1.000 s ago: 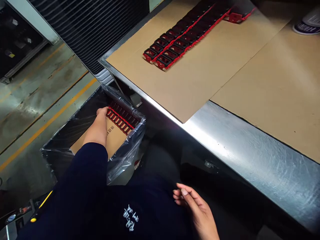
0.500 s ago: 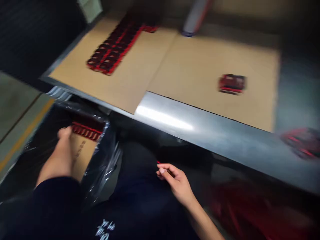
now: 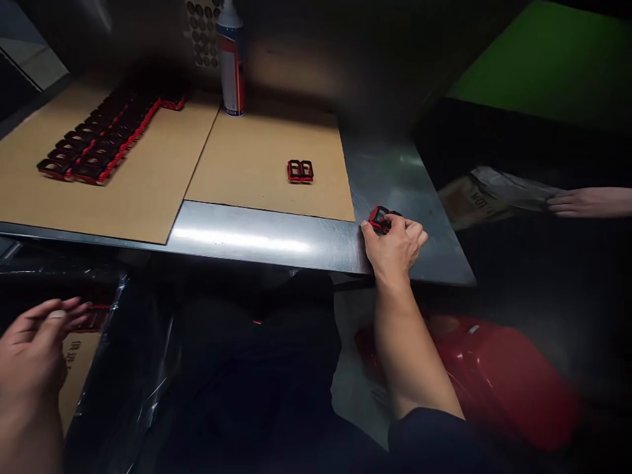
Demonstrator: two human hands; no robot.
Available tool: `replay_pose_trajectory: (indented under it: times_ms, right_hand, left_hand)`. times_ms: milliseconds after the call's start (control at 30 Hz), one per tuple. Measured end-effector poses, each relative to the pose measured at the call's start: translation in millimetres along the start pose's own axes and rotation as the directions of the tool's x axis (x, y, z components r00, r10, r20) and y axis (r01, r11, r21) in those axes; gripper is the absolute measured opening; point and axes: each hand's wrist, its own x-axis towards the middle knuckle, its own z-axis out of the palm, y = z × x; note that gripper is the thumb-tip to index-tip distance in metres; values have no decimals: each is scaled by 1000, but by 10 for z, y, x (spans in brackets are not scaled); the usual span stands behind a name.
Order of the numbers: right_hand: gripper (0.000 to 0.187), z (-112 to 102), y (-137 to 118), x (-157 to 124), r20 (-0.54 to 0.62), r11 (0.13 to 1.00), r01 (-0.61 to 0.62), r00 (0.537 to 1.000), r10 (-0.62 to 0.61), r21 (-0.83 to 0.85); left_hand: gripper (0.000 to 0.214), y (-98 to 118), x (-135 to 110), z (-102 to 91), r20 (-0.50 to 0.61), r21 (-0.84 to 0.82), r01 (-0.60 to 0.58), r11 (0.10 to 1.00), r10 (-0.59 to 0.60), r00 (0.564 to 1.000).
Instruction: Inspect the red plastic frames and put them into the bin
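My right hand has its thumb and fingers closed around a small red and black plastic frame on the bare metal of the bench, just right of the cardboard. The fingers cover part of that piece. At the lower left, my left hand is above a box lined with dark plastic. Its fingers are apart and I see nothing in them. Red and black pieces lie in the box beside printed cardboard. Two joined frames sit on the right cardboard sheet.
Long rows of red and black frames cover part of the left cardboard sheet. A spray can stands behind. On the right, another person's hand holds a plastic bag. A large red object is below the bench.
My right hand has moved from above my lap out to the bench and taken hold of a frame. My left hand has drawn back from deep in the box. The view has turned right.
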Motion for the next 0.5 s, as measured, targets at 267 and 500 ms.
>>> replay_pose_trajectory:
  times_ms: [267, 500]
  right_hand:
    - [40, 130, 23, 100, 21, 1000, -28, 999, 28, -2]
    - [24, -185, -317, -571, 54, 962, 218, 972, -230, 164]
  left_hand:
    - [46, -22, -563, 701, 357, -97, 35, 995, 2, 934]
    - [41, 157, -1329, 1446, 759, -350, 209, 913, 146, 634]
